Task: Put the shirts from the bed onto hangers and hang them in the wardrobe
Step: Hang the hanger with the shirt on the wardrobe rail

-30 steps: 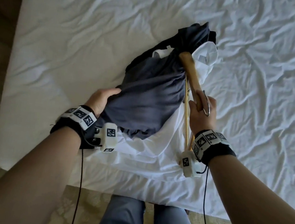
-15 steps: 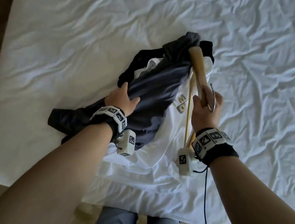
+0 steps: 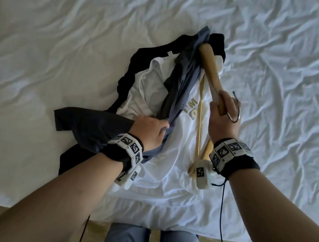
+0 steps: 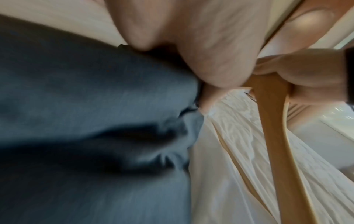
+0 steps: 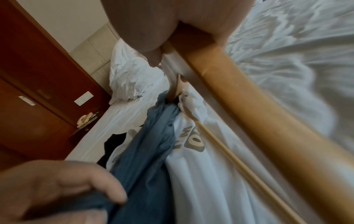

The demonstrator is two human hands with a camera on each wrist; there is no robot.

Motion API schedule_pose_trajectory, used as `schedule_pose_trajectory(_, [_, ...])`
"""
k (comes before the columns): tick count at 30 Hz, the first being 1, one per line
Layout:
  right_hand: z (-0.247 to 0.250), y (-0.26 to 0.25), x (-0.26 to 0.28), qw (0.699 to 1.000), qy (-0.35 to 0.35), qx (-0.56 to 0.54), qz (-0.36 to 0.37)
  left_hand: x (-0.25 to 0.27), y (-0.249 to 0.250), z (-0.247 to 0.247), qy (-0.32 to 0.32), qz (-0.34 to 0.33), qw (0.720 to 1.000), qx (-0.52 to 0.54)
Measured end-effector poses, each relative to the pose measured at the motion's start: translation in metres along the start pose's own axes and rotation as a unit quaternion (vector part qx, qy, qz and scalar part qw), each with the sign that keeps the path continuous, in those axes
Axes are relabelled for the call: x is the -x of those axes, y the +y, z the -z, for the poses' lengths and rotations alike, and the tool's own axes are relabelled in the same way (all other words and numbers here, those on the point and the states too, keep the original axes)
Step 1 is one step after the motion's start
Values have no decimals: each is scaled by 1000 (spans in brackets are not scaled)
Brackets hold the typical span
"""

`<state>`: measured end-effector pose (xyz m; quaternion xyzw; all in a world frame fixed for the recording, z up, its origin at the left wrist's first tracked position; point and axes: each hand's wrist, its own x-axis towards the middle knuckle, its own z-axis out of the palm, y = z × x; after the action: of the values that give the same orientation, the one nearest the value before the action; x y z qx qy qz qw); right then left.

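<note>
From the head view, a grey-blue shirt [image 3: 180, 87] lies bunched over a white shirt [image 3: 172, 162] and a black shirt [image 3: 217, 44] on the white bed [image 3: 64, 40]; the left hand [image 3: 150, 128] grips the grey-blue cloth, and the right hand [image 3: 223, 118] is closed round a wooden hanger [image 3: 210, 67] at its hook. Left wrist view: blurred fingers [image 4: 210, 57] bunch the cloth. Right wrist view: a reddish wooden door [image 5: 38, 91] stands beyond the bed

Reddish wooden door [image 5: 38, 84] beside pale wall [image 5: 63, 22].

Hanger's [image 3: 210, 71] near end behind wrist
</note>
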<state>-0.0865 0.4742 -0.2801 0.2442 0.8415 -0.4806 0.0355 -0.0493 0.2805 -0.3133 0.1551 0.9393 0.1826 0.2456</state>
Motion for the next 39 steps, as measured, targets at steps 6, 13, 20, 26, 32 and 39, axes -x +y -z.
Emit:
schedule_pose_trajectory(6, [-2,1,-3,999,-7,-25,-30,-24,-1,9,84,121,985,87])
schedule_pose_trajectory(13, [11,4,-11,999,39,17,31,-73,2,2,68,280,895,341])
schedule_pose_trajectory(20, [17,-3,-10,997,57,-21,46,-74,9,-8,205,179,911,311])
schedule_pose_trajectory(26, [47,-14,-22,989,125,-25,71,-71,67,-13,47,-61,992,104])
schedule_pose_trajectory(32, [61,26,-41,996,92,-4,18,-66,85,-24,-26,56,988,142])
schedule_pose_trajectory(39, [70,50,-44,997,71,35,-3,-84,52,-26,125,210,914,325])
